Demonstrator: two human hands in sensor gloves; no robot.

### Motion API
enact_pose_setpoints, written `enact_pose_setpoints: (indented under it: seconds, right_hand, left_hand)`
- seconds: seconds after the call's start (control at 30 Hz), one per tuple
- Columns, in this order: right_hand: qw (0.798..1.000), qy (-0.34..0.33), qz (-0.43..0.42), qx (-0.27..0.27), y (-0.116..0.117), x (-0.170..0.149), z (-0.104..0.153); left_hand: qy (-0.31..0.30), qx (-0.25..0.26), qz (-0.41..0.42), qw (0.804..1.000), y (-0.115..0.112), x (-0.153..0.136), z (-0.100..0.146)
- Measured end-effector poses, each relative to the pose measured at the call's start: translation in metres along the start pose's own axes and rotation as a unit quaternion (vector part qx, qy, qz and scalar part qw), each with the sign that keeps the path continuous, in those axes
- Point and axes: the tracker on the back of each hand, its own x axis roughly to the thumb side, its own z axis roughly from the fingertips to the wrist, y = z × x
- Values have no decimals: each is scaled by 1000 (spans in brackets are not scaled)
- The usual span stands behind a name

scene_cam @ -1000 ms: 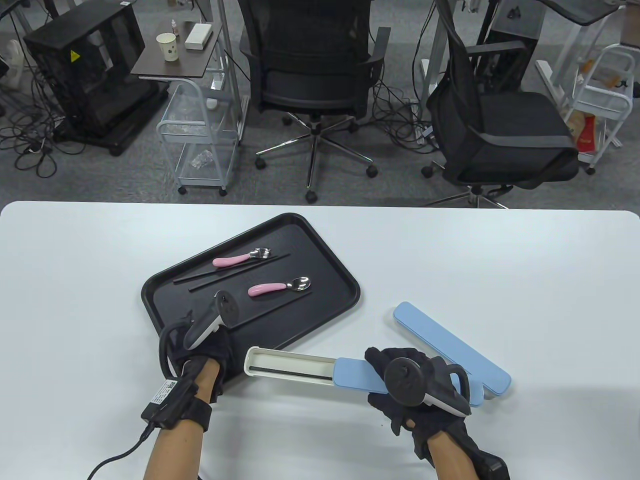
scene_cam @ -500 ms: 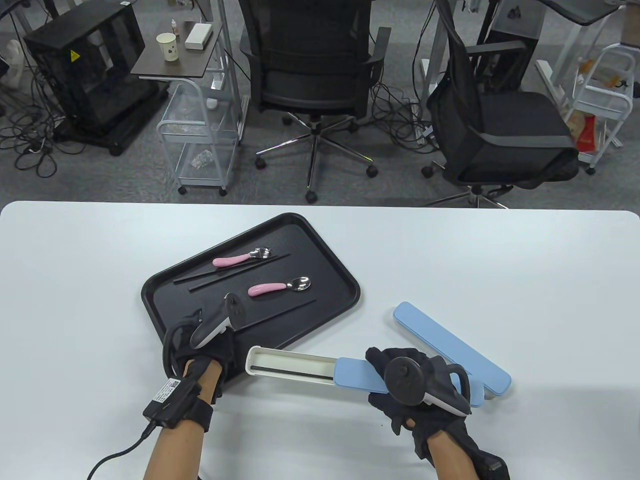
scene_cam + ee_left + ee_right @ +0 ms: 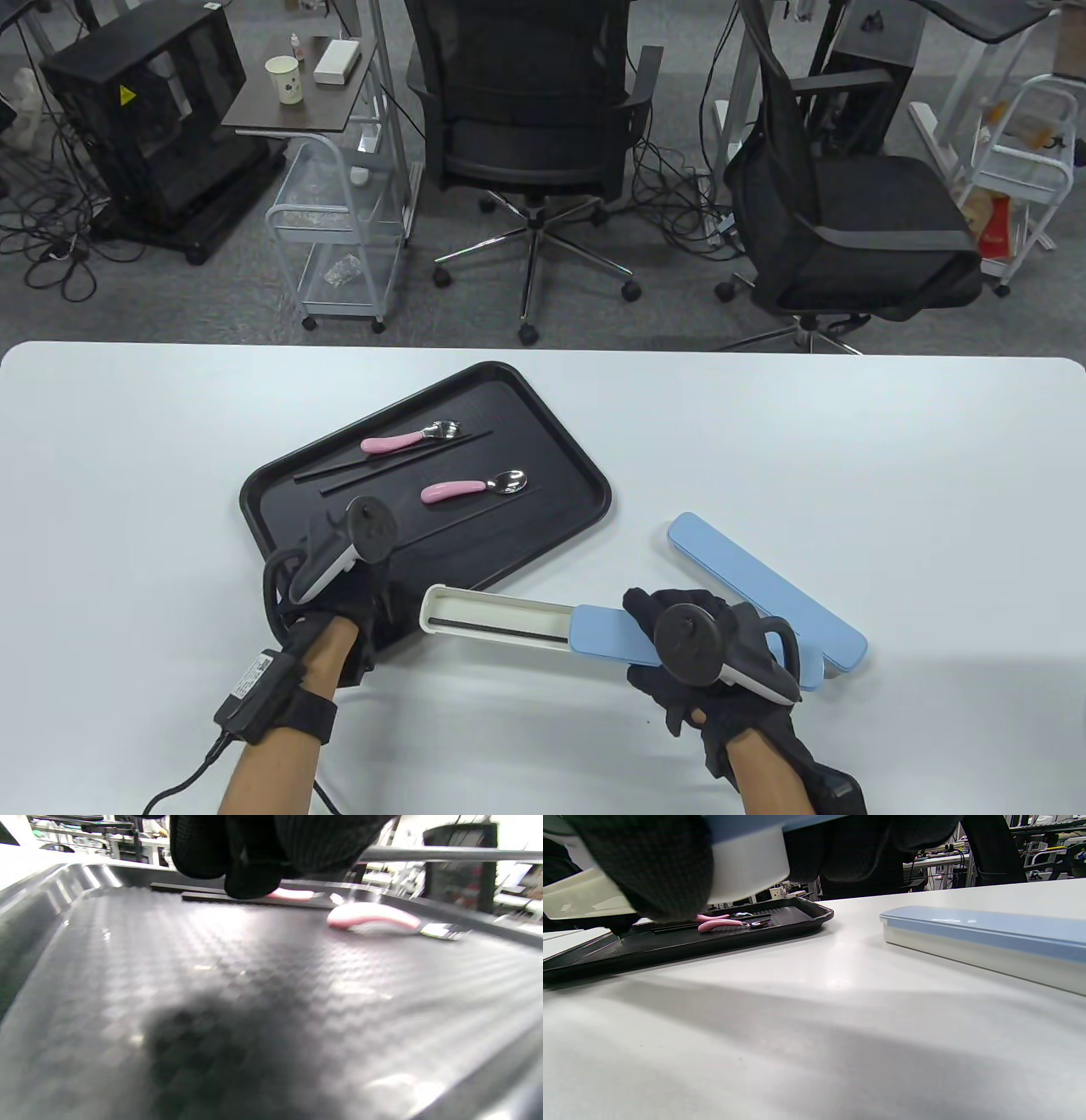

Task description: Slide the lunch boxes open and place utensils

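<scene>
My right hand [image 3: 679,654] grips the open lunch box [image 3: 492,613] by its blue lid [image 3: 611,638], which is slid partway off the white base. The right wrist view shows its fingers [image 3: 649,870] holding the box above the table. One black chopstick [image 3: 492,629] lies inside it. My left hand [image 3: 348,594] is over the near corner of the black tray [image 3: 543,424]. Its fingertips [image 3: 250,878] pinch a black chopstick [image 3: 445,854] that sticks out above the tray. A pink-handled spoon [image 3: 471,488], a pink-handled fork [image 3: 407,439] and two more chopsticks [image 3: 390,456] lie on the tray.
A second lunch box [image 3: 764,594], closed under its blue lid, lies on the table behind my right hand and shows in the right wrist view [image 3: 988,929]. Office chairs and carts stand beyond the table's far edge.
My left hand has rolled and drawn back slightly to the left, taking the near chopstick up off the tray. My right hand and the open box have stayed put.
</scene>
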Motion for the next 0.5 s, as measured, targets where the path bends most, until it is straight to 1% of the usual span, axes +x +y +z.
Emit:
enact_pose_setpoints:
  seconds: [0.07,0.17,0.3,0.37,0.5]
  right_hand:
    - [1000,3,0,-1,-1,-1,0]
    - [1000,7,-1,-3,-2,-4,0]
    - [1000,11,-2,-7,-2,-5,1]
    - [1000,13,-1,-7,-2,-5,1]
    - [1000,19,3,-5,-2,-6,1]
  left_hand:
    - [-21,29,20,999,11,1,10]
    - [-54,55,42,996,24,0,25]
    - [-99,87,59,990,35,-2,47]
    - [-121,108,66,985,34,-3,57]
    - [-149,122,47,980,26,-4,71]
